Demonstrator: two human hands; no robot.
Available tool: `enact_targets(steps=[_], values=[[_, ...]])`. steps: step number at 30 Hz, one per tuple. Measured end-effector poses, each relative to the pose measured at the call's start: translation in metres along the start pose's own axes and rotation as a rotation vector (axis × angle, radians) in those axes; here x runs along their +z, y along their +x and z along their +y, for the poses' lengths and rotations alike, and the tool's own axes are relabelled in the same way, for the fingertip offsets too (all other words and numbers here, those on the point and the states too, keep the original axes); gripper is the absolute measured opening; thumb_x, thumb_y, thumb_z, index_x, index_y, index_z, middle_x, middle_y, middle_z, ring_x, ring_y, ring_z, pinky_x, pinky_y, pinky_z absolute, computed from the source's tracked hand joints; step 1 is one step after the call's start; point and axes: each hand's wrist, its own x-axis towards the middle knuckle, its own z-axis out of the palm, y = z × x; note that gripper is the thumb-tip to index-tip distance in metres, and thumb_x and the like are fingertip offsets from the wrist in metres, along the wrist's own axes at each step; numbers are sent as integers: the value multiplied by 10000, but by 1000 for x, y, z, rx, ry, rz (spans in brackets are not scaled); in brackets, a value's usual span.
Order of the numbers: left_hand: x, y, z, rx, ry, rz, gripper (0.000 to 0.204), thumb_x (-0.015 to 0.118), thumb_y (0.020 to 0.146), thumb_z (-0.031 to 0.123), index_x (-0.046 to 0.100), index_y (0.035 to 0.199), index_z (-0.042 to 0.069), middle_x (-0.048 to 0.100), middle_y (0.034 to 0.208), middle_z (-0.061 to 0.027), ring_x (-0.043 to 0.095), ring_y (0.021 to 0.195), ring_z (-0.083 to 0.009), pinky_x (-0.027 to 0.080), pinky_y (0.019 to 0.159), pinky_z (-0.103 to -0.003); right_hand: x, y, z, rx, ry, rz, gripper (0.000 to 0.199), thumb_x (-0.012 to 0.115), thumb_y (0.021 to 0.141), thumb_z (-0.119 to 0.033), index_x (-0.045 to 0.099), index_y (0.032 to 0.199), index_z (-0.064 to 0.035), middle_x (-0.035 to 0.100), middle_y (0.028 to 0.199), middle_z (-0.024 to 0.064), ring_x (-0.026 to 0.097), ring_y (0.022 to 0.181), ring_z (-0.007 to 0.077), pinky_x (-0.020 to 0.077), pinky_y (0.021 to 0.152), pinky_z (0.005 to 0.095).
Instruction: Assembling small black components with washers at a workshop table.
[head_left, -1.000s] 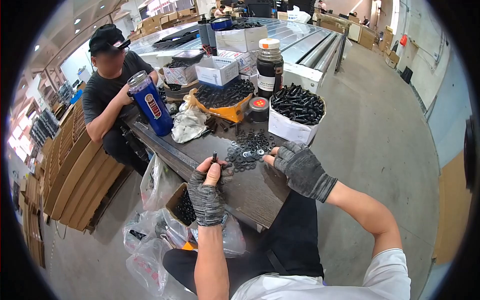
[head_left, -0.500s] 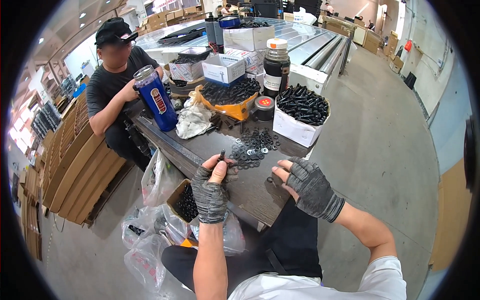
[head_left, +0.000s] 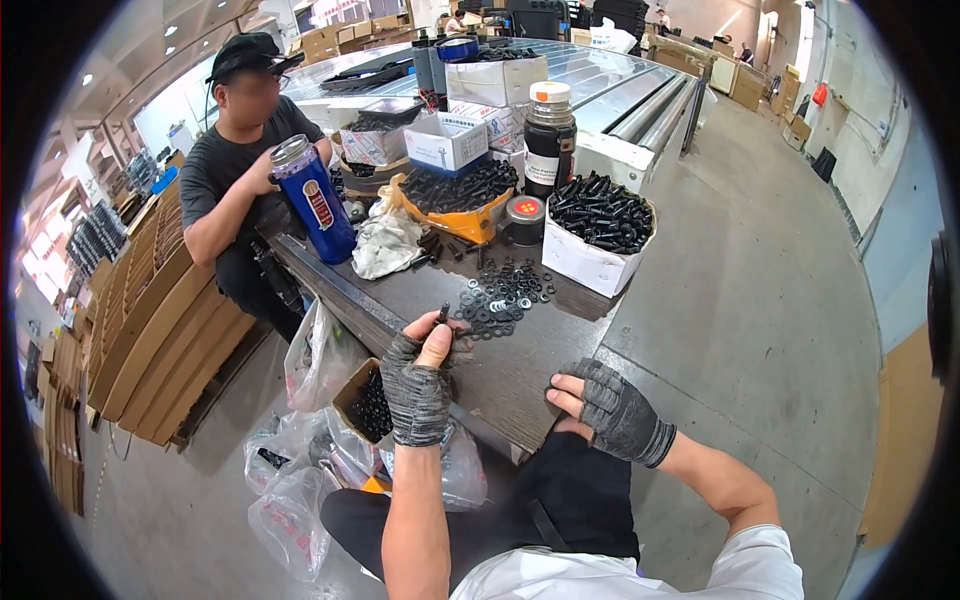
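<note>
My left hand (head_left: 418, 385), in a grey fingerless glove, is closed around a black bolt (head_left: 443, 313) whose end sticks up between thumb and fingers. It hovers at the table's near left edge, beside a pile of black and silvery washers (head_left: 498, 305). My right hand (head_left: 610, 408), gloved alike, is at the table's near right edge with its fingers curled. The thumb is mostly hidden under them, and what they may hold does not show. Beyond the washers stand a white box of black bolts (head_left: 601, 240) and an orange-edged bag of bolts (head_left: 463, 200).
A blue flask (head_left: 318, 210), a white rag (head_left: 388, 245), a round tin (head_left: 525, 220) and a black flask (head_left: 549, 145) stand on the table (head_left: 510, 385). A co-worker (head_left: 250, 150) sits at the far left. Below lie a carton of black parts (head_left: 365, 405) and plastic bags (head_left: 285, 470).
My right hand has drawn a little nearer to me at the table edge, its fingers more curled. The loose washer beside it no longer shows. My left hand keeps the bolt.
</note>
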Motion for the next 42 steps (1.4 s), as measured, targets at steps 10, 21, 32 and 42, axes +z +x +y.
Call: enact_targets(steps=[10,21,32,42], values=[[5,-2,3,-39,7,-1,262,675,920,111,638,1148,-14,682,987,-120,650,845,-199,540,778,-316,2,2,36,-218,77,184,330,647,750,-29,649,1077,-76,642,1005,80,618,811,265,506,693,376],[38,-22,5,-205,6,-102,252,690,895,70,649,1126,-23,698,956,-105,662,810,-178,539,745,-284,-52,107,21,649,1031,40,241,689,910,-185,708,1069,-4,707,924,38,624,876,87,505,799,280],[40,-18,12,-266,75,-83,239,690,888,74,675,1106,-24,707,954,-84,657,849,-156,522,795,-274,-41,133,30,572,1010,-58,259,668,930,-236,691,1057,-11,690,909,42,621,880,111,505,807,291],[30,-12,6,-282,-153,-43,251,685,913,95,655,1126,-34,706,973,-90,660,842,-151,531,778,-273,-42,146,17,441,773,-25,262,665,929,-208,673,1115,-24,689,926,54,628,874,119,508,789,290]])
